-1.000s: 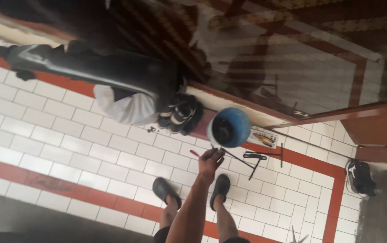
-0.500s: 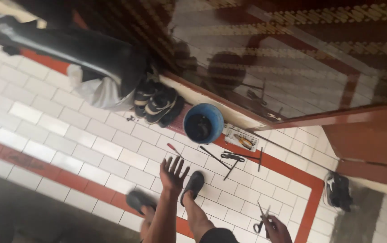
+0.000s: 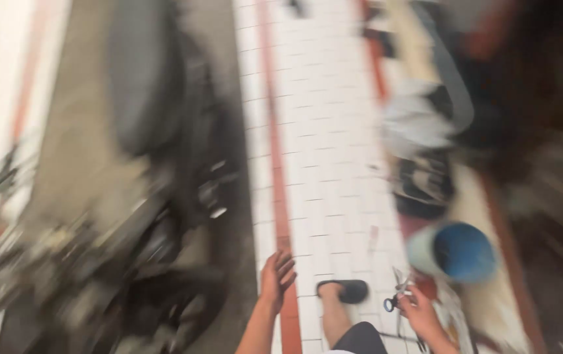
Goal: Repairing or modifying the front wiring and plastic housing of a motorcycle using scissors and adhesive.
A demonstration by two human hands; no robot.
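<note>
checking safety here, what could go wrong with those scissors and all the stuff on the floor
1. The right hand holds scissors with the blades up, close to the bare leg; a slip could cut it.
2. Loose tools and a blue bucket lie on the tiles by the sandalled foot; a trip or a knock seems possible.
3. The left hand hangs empty close to the motorbike, whose parts could scrape it.

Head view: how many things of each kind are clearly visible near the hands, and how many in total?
Hands: 2 (left hand, right hand)
Scissors: 1, in the right grip
Blue bucket: 1
Black sandal: 1
Motorcycle: 1, blurred
Total: 6
</note>
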